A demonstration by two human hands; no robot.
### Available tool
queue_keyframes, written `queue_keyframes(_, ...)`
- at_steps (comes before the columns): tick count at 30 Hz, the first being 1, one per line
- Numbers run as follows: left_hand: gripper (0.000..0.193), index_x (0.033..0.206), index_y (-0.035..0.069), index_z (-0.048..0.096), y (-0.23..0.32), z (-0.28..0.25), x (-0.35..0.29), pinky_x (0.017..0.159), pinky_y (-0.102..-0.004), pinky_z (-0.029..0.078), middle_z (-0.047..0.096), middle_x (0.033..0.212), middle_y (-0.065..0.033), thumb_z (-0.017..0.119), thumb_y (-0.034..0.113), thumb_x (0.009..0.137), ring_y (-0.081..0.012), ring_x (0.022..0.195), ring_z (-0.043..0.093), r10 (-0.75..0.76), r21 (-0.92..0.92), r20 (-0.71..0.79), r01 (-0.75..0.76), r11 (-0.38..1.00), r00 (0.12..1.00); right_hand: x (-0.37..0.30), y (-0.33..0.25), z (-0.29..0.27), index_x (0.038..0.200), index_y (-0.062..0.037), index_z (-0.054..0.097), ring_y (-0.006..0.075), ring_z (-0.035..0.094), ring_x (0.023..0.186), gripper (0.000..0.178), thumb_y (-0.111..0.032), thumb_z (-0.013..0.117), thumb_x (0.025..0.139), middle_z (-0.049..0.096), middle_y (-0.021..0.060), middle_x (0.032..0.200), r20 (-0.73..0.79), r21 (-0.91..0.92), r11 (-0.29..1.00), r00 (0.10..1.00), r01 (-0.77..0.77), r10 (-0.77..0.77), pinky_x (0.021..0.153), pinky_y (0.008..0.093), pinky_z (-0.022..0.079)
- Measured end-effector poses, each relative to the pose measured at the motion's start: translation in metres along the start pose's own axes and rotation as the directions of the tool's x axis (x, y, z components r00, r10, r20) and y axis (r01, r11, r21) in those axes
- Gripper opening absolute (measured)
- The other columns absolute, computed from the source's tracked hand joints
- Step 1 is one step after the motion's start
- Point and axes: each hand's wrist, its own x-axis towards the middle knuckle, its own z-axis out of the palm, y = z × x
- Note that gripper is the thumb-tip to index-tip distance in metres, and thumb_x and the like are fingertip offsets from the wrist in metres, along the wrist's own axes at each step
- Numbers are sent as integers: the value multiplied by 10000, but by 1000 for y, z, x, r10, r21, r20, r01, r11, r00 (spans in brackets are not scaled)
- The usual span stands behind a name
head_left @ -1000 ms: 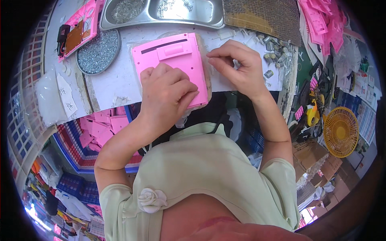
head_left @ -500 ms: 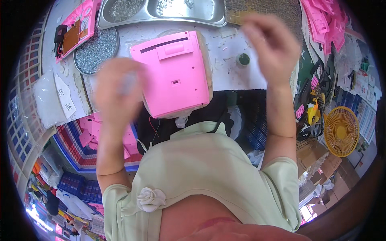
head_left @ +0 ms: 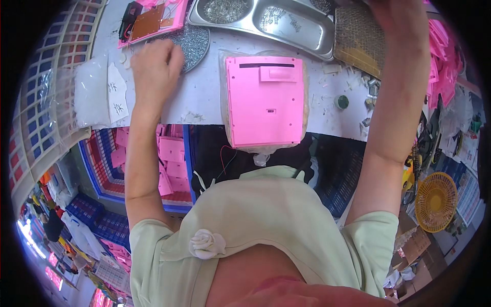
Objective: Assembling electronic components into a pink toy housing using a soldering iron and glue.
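Observation:
A pink plastic housing panel (head_left: pixel 253 110) lies flat on a pad wrapped in clear plastic (head_left: pixel 306 110) at the table's front edge. It has a dark slot along its far end and a few small holes. Neither hand touches it. My left hand (head_left: pixel 156 66) is curled at the near-left rim of a round dish of small screws (head_left: pixel 192 46); its fingertips are hidden beneath it. My right hand (head_left: pixel 391 15) stretches to the far right, past the brown mesh-like mat, and the picture's upper edge cuts it off, so its fingers do not show.
A steel tray (head_left: pixel 317 33) with compartments of small metal parts stands at the back. Pink parts (head_left: pixel 445 66) pile up on the right. A small green-filled cup (head_left: pixel 341 102) sits right of the panel. Below the table at left, a crate (head_left: pixel 110 176) holds pink parts.
My left hand has gone from beside the panel to the dish of screws. My right hand has reached farther away, up and right. The whole view has shifted, and the panel appears farther right.

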Motion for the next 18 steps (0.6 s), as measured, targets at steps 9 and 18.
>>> queue_keyframes(9, 123, 947, 158, 715, 118, -17, -38, 845, -414, 334, 698, 935, 30, 766, 134, 838, -176, 877, 620, 338, -470, -41, -317, 824, 940, -113, -11, 54, 1172, -94, 517, 152, 529, 595, 362, -342, 693, 978, 500, -18, 661, 223, 516, 854, 972, -58, -69, 608, 343, 473)
queue_keyframes(18, 161, 946, 157, 695, 116, -16, -45, 838, -409, 335, 695, 899, 20, 784, 131, 815, -175, 858, 623, 306, -562, -31, -270, 782, 952, -129, -26, 72, 1087, -124, 521, 135, 514, 526, 371, -376, 750, 938, 505, -30, 623, 107, 369, 916, 986, -159, 129, 602, 341, 476)
